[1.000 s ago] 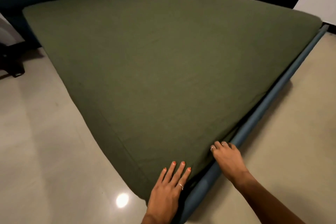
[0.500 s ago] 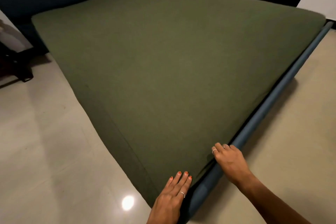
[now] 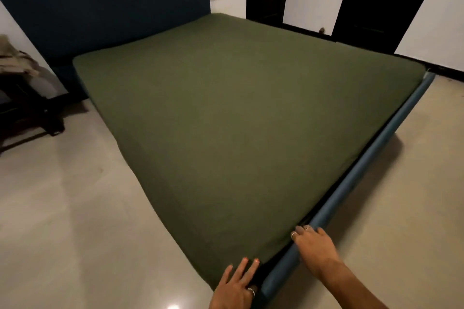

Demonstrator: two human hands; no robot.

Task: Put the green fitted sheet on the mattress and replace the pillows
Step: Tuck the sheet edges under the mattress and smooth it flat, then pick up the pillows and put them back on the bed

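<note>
The green fitted sheet (image 3: 226, 120) lies smooth and taut over the whole mattress, down to the near corner at the bottom of the view. My left hand (image 3: 237, 286) lies on that near corner with straight fingers pressing on the sheet. My right hand (image 3: 315, 246) rests on the blue frame rail (image 3: 371, 165), its fingertips tucked into the gap between the sheet's edge and the rail, so they are hidden. No pillows are in view.
A dark blue headboard (image 3: 105, 7) stands at the far end against the white wall. A dark side table (image 3: 22, 108) with crumpled beige cloth (image 3: 15, 60) sits at far left. Pale glossy floor (image 3: 62, 208) surrounds the bed. Dark door panels (image 3: 376, 2) line the back wall.
The view has tilted up, bringing the headboard and side table into sight. Both hands stay at the near corner, sitting lower in the view; the left has slid toward the corner's tip.
</note>
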